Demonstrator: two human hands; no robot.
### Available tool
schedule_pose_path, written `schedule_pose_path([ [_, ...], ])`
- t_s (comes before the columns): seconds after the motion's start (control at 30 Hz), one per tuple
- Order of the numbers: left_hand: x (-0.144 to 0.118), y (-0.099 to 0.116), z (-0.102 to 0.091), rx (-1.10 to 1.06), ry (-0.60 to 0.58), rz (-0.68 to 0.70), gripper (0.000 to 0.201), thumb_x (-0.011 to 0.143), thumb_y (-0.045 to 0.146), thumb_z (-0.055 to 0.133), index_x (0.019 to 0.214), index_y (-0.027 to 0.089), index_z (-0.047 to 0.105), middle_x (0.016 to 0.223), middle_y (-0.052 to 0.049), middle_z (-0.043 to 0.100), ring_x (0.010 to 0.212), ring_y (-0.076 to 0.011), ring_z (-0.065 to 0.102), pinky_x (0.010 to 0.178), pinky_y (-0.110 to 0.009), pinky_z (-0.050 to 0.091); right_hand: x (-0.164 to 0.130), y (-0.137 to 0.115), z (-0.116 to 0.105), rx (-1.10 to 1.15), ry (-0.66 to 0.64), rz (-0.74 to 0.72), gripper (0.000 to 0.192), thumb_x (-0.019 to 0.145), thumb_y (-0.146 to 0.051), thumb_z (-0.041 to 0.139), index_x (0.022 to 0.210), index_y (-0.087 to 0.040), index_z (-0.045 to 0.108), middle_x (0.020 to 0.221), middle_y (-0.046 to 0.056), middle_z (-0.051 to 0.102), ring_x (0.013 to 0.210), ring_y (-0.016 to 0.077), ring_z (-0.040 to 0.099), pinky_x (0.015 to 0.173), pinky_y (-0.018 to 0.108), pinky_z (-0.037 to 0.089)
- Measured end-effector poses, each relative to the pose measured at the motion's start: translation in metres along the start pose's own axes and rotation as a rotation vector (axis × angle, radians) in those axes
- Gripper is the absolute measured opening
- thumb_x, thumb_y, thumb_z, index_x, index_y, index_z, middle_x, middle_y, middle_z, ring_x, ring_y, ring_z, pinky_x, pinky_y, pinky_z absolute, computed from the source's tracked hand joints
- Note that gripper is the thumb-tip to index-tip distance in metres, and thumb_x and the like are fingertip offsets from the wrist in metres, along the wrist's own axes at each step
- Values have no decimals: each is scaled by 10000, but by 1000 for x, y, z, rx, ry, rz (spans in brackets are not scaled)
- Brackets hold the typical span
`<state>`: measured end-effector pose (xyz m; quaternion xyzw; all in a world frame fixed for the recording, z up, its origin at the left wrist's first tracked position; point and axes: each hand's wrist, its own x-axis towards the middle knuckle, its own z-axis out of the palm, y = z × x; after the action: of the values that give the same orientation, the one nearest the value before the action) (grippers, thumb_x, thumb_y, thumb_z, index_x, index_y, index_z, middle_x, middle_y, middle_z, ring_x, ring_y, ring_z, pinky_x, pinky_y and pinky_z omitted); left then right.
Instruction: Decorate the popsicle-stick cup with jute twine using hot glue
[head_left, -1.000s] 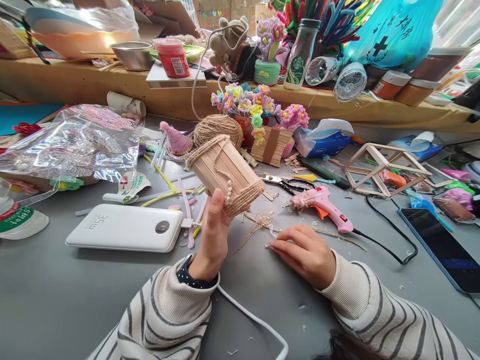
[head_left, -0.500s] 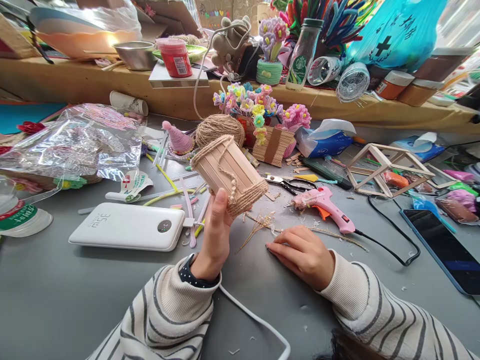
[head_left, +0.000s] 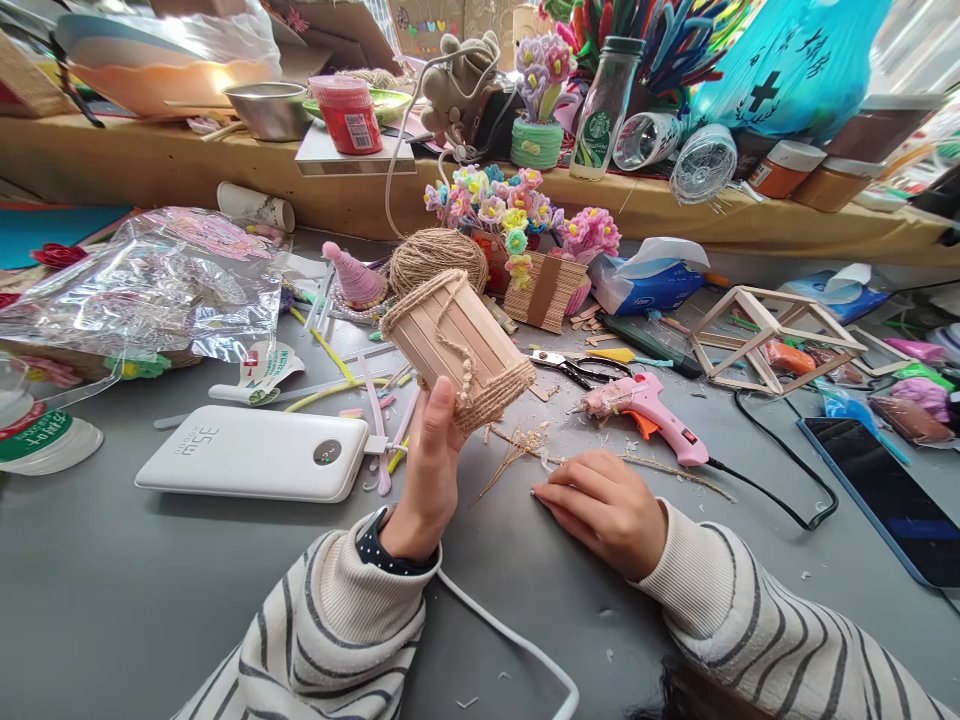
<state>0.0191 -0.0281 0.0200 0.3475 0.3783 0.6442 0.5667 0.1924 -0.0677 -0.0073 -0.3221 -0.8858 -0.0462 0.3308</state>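
My left hand (head_left: 429, 480) is closed around a small craft-stick holder (head_left: 457, 350), tilted and raised above the table. Twine wraps both ends of the holder, and a thin cord with a row of small pale beads hangs across its side. My right hand (head_left: 604, 510) lies on the table, fingers extended close together, with nothing visible in it. Just beyond its fingertips are a dried flower sprig (head_left: 517, 450) and a scrap of clear material. Behind that hand rests a pink hot glue gun (head_left: 649, 415), with scissors (head_left: 566, 368) to its left.
A white power bank (head_left: 255, 455) with a cable lies at left, a phone (head_left: 892, 500) at right. Farther back are a twine ball (head_left: 439, 262), bundled craft sticks (head_left: 544, 290), fuzzy flowers (head_left: 495, 205) and a wooden stick frame (head_left: 776, 340). A crowded ledge (head_left: 337, 200) runs behind.
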Motion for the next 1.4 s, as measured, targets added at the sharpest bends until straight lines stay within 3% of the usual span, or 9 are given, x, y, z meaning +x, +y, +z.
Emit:
schedule_pose_path([
  [0.2,0,1,1,-4,24,-13,449,745,564,548,1058,249,616,1021,-38,679,1107,-270,562,863,-392,483,0,0,-1,7,13,27,118,826,-134,536,854,-162,647,713,29,660,681,132,592,622,280,467],
  [0.33,0,0,0,13,33,-9,456,744,555,557,1080,251,600,1049,-39,666,1134,-266,545,907,-405,463,2,-2,-5,62,61,127,122,802,-130,566,866,-178,657,719,29,662,660,132,588,589,280,465],
  [0.53,-1,-7,-5,78,-54,74,411,784,494,554,1095,226,565,1123,-56,628,1160,-250,514,985,-393,393,23,-9,-24,62,278,240,181,744,-62,616,865,-188,663,724,40,658,652,143,597,595,301,496],
  [0.7,-3,-9,-7,76,-133,101,414,730,455,642,1053,213,549,1094,-64,627,1068,-251,569,915,-377,437,62,-14,-37,-18,449,279,218,744,-86,625,887,-244,672,767,27,648,723,159,614,668,330,524],
  [0.87,-5,-7,-6,61,-189,124,465,724,433,658,1118,223,526,1129,-55,618,1078,-242,566,923,-354,454,82,-16,-38,-105,512,242,203,752,-90,620,882,-240,664,786,34,654,747,166,615,673,329,529],
  [1.17,-5,-4,-4,135,-170,132,533,645,454,721,1058,185,517,1069,-76,637,1000,-232,603,835,-328,490,85,-16,-33,-268,547,127,123,713,-99,681,805,-179,663,708,35,683,650,158,617,608,314,507],
  [1.4,-5,-5,-6,165,-201,176,492,672,454,702,1047,193,520,1022,-60,644,916,-195,619,748,-282,506,84,-15,-30,-290,535,70,131,702,-92,691,821,-144,669,721,61,698,647,162,615,610,323,505],
])
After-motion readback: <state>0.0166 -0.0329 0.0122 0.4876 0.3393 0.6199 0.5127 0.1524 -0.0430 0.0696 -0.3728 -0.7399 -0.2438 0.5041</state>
